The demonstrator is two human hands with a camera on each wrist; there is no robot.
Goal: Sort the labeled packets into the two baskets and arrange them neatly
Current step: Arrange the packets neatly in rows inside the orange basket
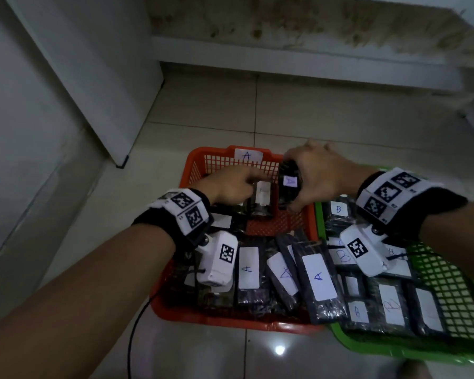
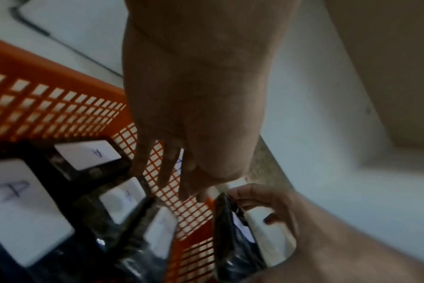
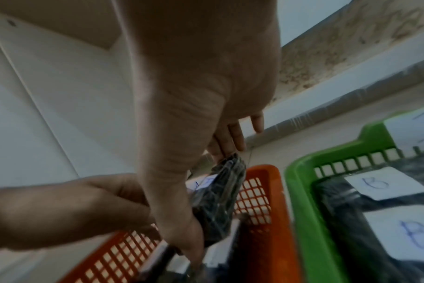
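An orange basket (image 1: pixel 216 155) marked A sits on the floor, with a green basket (image 1: pixel 449 283) touching its right side. My right hand (image 1: pixel 294 181) grips a dark packet (image 1: pixel 286 196) with a white label, held upright over the far part of the orange basket. The same packet (image 3: pixel 218 201) shows between thumb and fingers in the right wrist view. My left hand (image 1: pixel 238 184) is just left of it, fingers stretched over standing packets (image 1: pixel 262 198); whether they touch is unclear. Several A packets (image 1: pixel 318 277) lie in the near half of the orange basket. B packets (image 1: pixel 338 209) fill the green one.
A white cabinet (image 1: pixel 93 77) stands at the left, and a low ledge (image 1: pixel 312 64) runs along the back. A black cable (image 1: pixel 137 324) trails over the tiled floor beside the orange basket. The baskets' mesh walls hem in both hands.
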